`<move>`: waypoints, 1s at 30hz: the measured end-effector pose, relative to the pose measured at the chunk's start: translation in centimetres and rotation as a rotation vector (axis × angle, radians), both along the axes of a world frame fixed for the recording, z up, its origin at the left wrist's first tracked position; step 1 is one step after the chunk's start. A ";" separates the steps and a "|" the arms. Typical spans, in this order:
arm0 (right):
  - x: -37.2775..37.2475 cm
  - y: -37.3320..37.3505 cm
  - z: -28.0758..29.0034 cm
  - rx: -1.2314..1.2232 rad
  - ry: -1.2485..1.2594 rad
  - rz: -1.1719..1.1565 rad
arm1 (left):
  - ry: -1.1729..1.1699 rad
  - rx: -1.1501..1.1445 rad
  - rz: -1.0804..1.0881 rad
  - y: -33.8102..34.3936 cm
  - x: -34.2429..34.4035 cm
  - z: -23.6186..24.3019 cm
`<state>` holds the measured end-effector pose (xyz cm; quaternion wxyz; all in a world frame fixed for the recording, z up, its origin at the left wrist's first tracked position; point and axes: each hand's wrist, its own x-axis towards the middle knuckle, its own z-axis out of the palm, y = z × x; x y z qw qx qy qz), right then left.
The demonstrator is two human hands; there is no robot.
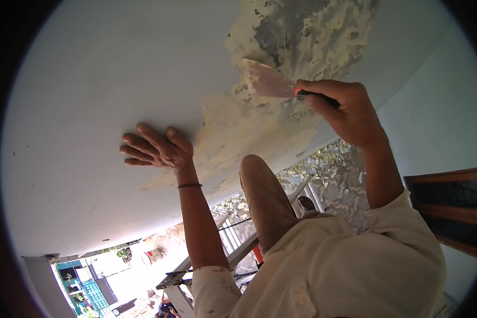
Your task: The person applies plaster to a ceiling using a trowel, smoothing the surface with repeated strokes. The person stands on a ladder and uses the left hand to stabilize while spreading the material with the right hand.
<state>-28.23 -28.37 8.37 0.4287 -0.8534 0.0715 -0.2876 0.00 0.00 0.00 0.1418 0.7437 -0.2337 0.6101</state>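
My right hand (pixel 344 108) grips the dark handle of a wide putty knife (pixel 266 80), whose blade lies against a patch of peeled, mottled cream and grey coating (pixel 318 37) on the white wall (pixel 111 74). To the lower left, my left hand (pixel 159 148) rests on the smooth white surface, fingers spread and holding nothing, just beside the patch's ragged edge. My bent knee (pixel 257 180) is near the wall between my arms.
Below me are a ladder or scaffold frame (pixel 233 244) and a floor strewn with paint flakes (pixel 339 175). A wood-framed window (pixel 445 201) is at the right. Beyond, in the bright lower-left area, stand a bucket (pixel 151 257), a teal gate (pixel 93 294) and, partly visible, a person (pixel 164 310).
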 end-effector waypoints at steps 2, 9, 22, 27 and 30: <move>0.0 -0.3 0.2 0.027 0.020 -0.005 | 0.002 -0.005 -0.003 -0.1 0.2 -0.1; -0.1 -0.9 0.2 0.046 0.067 0.005 | 0.012 -0.012 -0.002 -0.1 -0.4 -0.5; 4.6 1.8 -0.2 -0.060 -0.030 0.168 | 0.036 -0.016 -0.010 -0.2 -0.1 -0.7; 5.3 2.8 0.5 0.026 -0.052 0.219 | -0.008 -0.015 -0.024 0.0 0.4 -0.2; 2.1 1.1 -0.6 0.118 -0.025 0.050 | -0.019 -0.018 -0.025 -0.2 0.2 -0.3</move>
